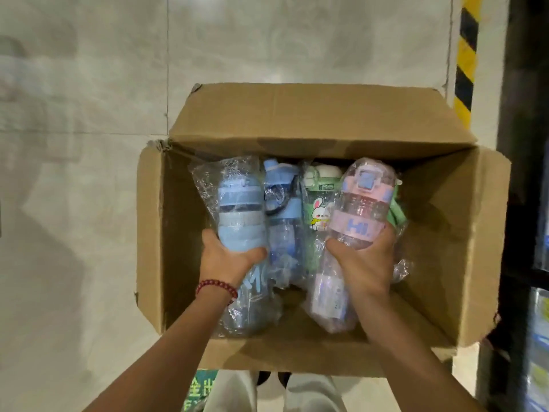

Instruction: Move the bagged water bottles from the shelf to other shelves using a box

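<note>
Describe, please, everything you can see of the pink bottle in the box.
The pink bottle is a see-through bottle with pale pink bands, a pink cap with a lilac-blue clasp and "Hi." in blue on one band. It is sealed in a crinkled clear plastic bag. It lies tilted, cap toward the far wall of the cardboard box, at the right end of the row, against the green rabbit bottle. The right hand grips its middle.

Head view: single wide-angle camera, looking steeply down, close above an open brown cardboard box [297, 120] on pale floor [74, 203].
</note>
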`<state>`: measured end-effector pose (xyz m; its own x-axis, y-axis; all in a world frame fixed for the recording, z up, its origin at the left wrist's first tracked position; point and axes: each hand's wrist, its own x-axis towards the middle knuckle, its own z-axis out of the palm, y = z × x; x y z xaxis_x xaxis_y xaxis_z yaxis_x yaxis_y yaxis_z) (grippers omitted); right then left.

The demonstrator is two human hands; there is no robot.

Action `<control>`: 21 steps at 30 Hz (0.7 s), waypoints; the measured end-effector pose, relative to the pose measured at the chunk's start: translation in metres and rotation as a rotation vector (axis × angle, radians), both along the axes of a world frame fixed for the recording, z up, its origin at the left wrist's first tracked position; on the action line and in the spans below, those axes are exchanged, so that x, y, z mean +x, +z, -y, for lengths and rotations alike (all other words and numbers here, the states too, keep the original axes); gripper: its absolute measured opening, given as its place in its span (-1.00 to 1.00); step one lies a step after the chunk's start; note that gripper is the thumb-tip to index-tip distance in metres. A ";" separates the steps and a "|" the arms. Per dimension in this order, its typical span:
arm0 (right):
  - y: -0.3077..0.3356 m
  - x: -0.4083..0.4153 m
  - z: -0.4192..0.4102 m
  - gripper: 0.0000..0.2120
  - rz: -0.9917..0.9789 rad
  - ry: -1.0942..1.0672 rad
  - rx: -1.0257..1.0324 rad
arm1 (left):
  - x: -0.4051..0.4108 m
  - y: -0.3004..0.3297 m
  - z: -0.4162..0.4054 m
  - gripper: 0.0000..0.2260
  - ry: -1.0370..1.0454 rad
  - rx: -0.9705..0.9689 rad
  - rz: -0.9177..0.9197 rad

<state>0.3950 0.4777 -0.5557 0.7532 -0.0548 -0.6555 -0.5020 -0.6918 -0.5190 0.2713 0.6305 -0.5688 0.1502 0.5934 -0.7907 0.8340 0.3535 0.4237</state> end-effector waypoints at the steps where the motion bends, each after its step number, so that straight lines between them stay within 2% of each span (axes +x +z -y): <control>1: 0.011 -0.003 0.000 -0.20 -0.002 -0.007 0.022 | 0.001 0.013 -0.001 -0.35 -0.005 0.008 0.023; 5: 0.064 -0.006 0.000 -0.25 -0.034 -0.037 0.120 | 0.014 0.072 -0.002 -0.30 0.005 0.023 0.125; 9: 0.129 -0.003 -0.001 -0.15 -0.069 -0.062 0.239 | 0.031 0.144 -0.005 -0.29 -0.009 0.054 0.234; 14: 0.230 0.017 0.009 -0.32 0.014 -0.045 0.351 | 0.047 0.245 -0.007 -0.19 -0.038 0.100 0.329; 16: 0.272 0.022 0.016 -0.26 0.030 -0.040 0.401 | 0.050 0.288 -0.005 -0.17 -0.070 0.111 0.372; 19: 0.336 0.022 0.031 -0.12 0.041 -0.034 0.469 | 0.050 0.359 0.003 -0.26 -0.131 0.161 0.412; 21: 0.379 0.021 0.042 -0.16 0.088 -0.012 0.504 | 0.049 0.407 0.009 -0.26 -0.179 0.195 0.448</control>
